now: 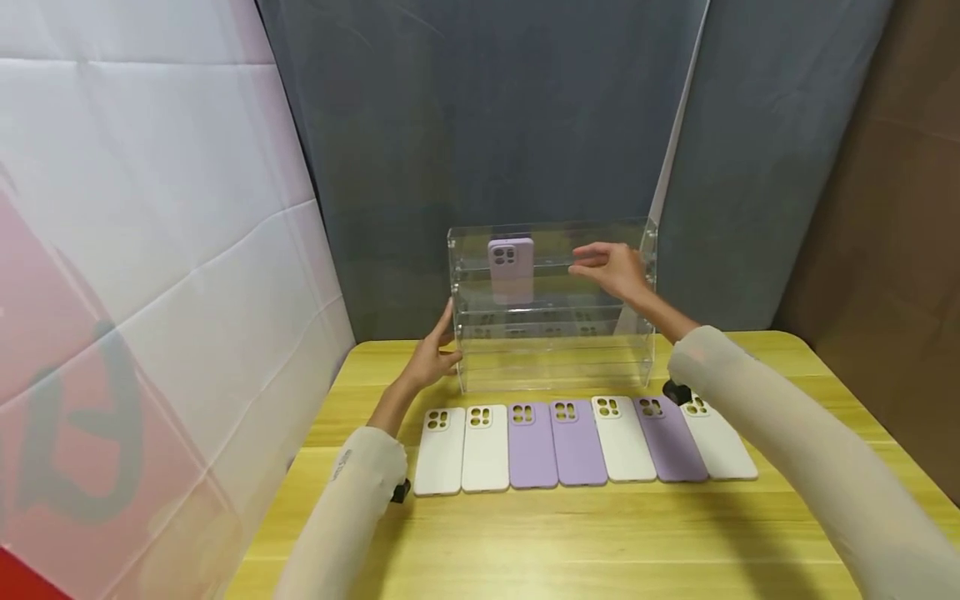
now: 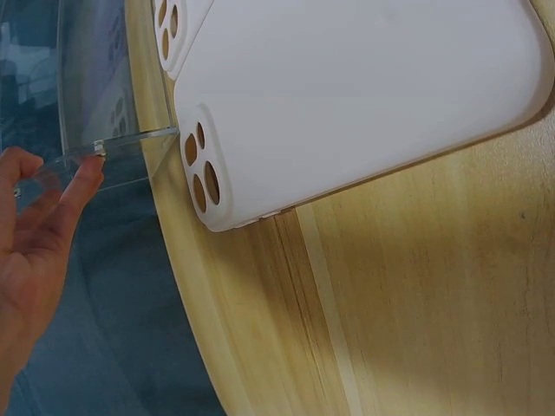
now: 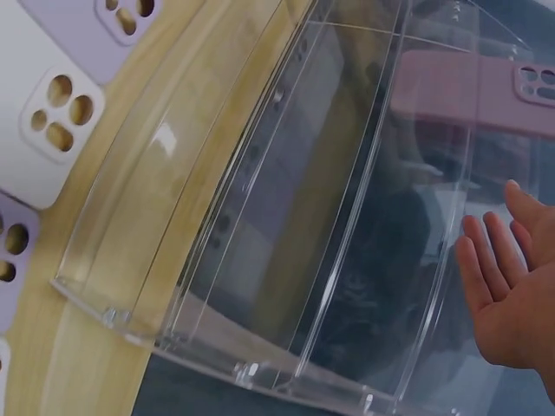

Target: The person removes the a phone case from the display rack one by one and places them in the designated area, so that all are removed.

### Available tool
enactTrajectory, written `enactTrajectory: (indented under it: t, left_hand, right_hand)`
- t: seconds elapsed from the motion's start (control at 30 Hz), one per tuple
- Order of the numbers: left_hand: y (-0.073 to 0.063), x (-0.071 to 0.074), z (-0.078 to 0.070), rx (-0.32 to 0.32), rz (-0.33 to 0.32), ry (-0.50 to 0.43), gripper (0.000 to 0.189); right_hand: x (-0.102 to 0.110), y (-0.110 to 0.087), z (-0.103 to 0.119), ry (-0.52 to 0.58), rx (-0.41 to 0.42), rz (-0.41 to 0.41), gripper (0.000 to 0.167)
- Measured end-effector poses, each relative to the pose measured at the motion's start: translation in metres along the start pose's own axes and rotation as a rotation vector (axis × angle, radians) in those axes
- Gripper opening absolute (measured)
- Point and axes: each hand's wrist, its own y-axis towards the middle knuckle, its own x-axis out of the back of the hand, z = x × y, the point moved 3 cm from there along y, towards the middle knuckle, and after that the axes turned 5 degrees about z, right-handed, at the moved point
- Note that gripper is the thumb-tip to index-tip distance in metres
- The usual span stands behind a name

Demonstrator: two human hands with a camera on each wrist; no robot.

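A clear acrylic tiered rack (image 1: 555, 375) stands toward the back of the table. In its upper part, left of the middle, a lilac phone case (image 1: 513, 275) stands upright, camera cutout at top left. My left hand (image 1: 433, 358) touches the rack's left side panel; in the left wrist view its fingertips (image 2: 91, 166) rest at the panel's edge. My right hand (image 1: 617, 268) is raised before the upper right of the rack, holding nothing, its fingers extended toward the left. The right wrist view shows this hand (image 3: 512, 295) beside the upper tiers, below the lilac case (image 3: 451, 87).
Several white and purple phone cases lie in a row before the rack, from a white case (image 1: 438, 454) at left to another white case (image 1: 723, 446) beneath my right forearm. A grey curtain (image 1: 487, 108) hangs behind the wooden table (image 1: 525, 542); a white sheet (image 1: 172, 167) hangs at left.
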Motion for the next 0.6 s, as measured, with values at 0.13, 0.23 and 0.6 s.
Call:
enactTrajectory:
  t: [0.13,0.23,0.6]
  left_hand:
    - [0.001,0.000,-0.001,-0.005,-0.001,0.008,0.103]
    - [0.001,-0.001,-0.002,0.000,0.008,0.006,0.102]
    - [-0.002,-0.005,-0.009,0.004,0.032,-0.013,0.101]
  right_hand:
    - [-0.005,0.005,0.008,-0.013,0.017,-0.017,0.037]
    - [-0.010,0.008,0.013,-0.016,0.020,-0.024,0.038]
    - [-0.028,0.017,0.035,0.072,0.038,0.007,0.044]
